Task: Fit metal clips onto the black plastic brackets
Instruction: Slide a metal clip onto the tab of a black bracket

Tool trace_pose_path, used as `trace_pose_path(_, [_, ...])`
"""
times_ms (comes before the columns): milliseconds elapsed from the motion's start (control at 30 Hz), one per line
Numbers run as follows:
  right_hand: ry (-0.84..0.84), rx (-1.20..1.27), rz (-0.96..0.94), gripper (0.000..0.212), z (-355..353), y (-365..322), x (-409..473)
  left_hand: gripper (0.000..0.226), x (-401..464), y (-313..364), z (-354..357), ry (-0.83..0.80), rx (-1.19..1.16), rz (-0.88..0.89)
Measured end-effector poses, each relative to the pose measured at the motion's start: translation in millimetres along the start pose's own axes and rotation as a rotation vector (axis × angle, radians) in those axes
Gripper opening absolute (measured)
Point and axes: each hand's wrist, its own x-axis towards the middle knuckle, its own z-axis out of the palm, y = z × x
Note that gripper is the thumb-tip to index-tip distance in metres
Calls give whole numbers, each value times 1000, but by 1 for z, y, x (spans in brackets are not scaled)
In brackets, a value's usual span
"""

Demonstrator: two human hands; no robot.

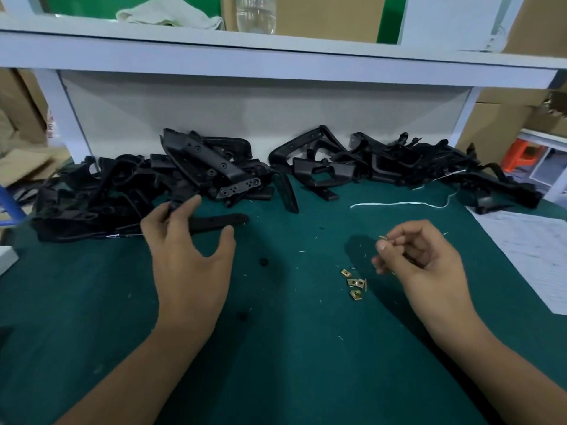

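Observation:
Two heaps of black plastic brackets lie along the back of the green table, a left heap (138, 185) and a right heap (399, 164). My left hand (187, 256) hovers with spread fingers over a flat black bracket (221, 221) at the front of the left heap; its fingertips touch the heap's edge. My right hand (420, 259) pinches a small brass-coloured metal clip (383, 238) between thumb and forefinger above the table. Several loose metal clips (354, 283) lie on the mat just left of that hand.
A white shelf (276, 53) overhangs the back of the bench, with a cloth and a clear bottle on it. A white string (399, 204) lies near the right heap. A printed sheet (527, 253) lies at the right edge. Cardboard boxes stand on both sides.

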Motion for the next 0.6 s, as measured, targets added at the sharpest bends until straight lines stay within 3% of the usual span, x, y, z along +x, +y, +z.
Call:
trace_pose_path(167, [37,76,45,21,0,3,6,39,2,-1,-5,135,-175,-32])
trace_pose_path(300, [78,162,69,13,-4,1,7,48,0,-7,1,49,-408,-149])
trace_pose_path(367, [51,192,94,9,-4,-1,6,46,-3,-8,6,-113,-587,-175])
trace_pose_path(433, [16,221,104,9,0,-4,3,40,-6,-6,9,-386,-674,-108])
trace_pose_path(533, [-109,279,108,10,9,-10,-7,41,-12,0,11,-786,-688,-17])
trace_pose_path(600, [-186,307,124,14,15,-13,-12,53,-16,4,13,-895,-609,-14])
